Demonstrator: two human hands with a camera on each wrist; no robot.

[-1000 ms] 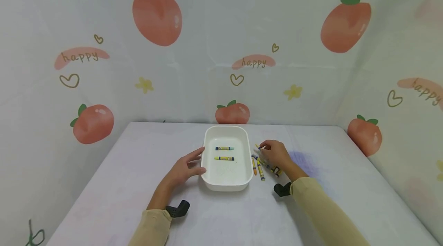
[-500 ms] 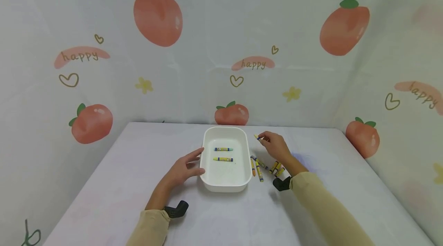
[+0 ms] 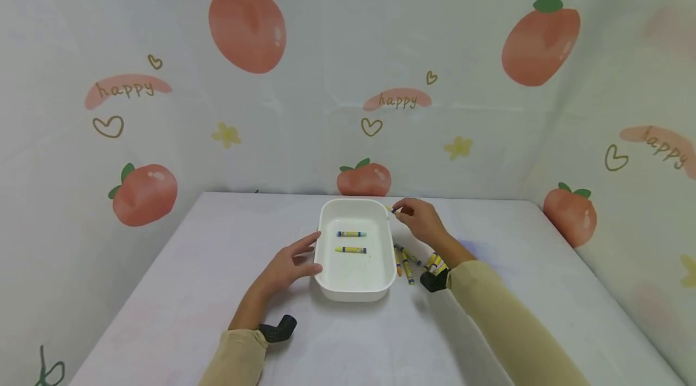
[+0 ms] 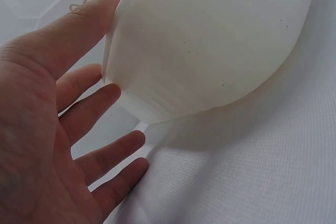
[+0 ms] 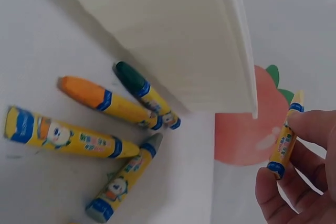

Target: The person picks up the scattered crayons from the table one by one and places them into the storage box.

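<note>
A white rectangular tray [image 3: 356, 289] holds two crayons, a light blue crayon [image 3: 351, 234] and a yellow crayon [image 3: 350, 250], lying crosswise on its floor. My left hand [image 3: 285, 265] touches the tray's left side with thumb and fingertips, the fingers spread and fairly straight. In the right wrist view, my right hand [image 5: 310, 166] pinches a pale yellow crayon [image 5: 286, 140] in a yellow and blue wrapper. That hand is raised by the tray's far right rim, and the crayon's tip overlaps the rim in the head view.
Right of the tray lie several loose crayons: an orange crayon [image 5: 105, 100], a dark green crayon [image 5: 142, 90], a yellow crayon [image 5: 73, 137] and a grey crayon [image 5: 126, 182]. More crayons [image 3: 435, 262] lie under the right wrist. A printed cloth wall [image 3: 304, 132] stands behind the table.
My right hand has lifted the pale yellow crayon from beside the pile and moved it up and left to the tray's far right rim. My left hand has stayed at the tray.
</note>
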